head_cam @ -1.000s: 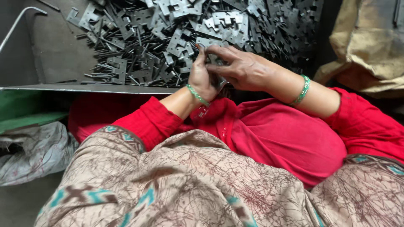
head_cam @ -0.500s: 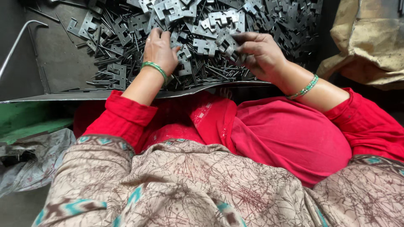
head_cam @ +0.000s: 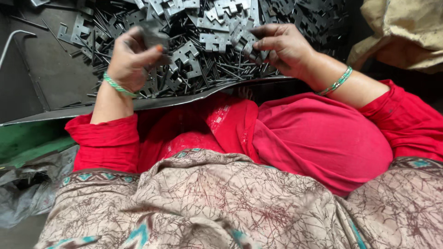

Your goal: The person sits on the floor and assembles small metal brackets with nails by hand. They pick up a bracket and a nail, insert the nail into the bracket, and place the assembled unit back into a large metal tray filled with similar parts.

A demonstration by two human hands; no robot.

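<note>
Pinching a metal piece (head_cam: 154, 34), left hand (head_cam: 131, 60) hovers over pile (head_cam: 207, 27).

Dim, soft indoor light, brightest on the red cloth in the middle.

Pale glints show on the heap of flat metal parts (head_cam: 221, 41). The far corners fall into deep shadow. The left hand (head_cam: 134, 57) is slightly blurred; the patterned fabric nearest the camera looks soft.

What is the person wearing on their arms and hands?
Both arms have bright red cloth sleeves pushed up above the wrists. The left hand has a thin green bangle on its wrist and an orange-painted thumbnail. The right hand wears thin green bangles too. No gloves on either hand.
</note>
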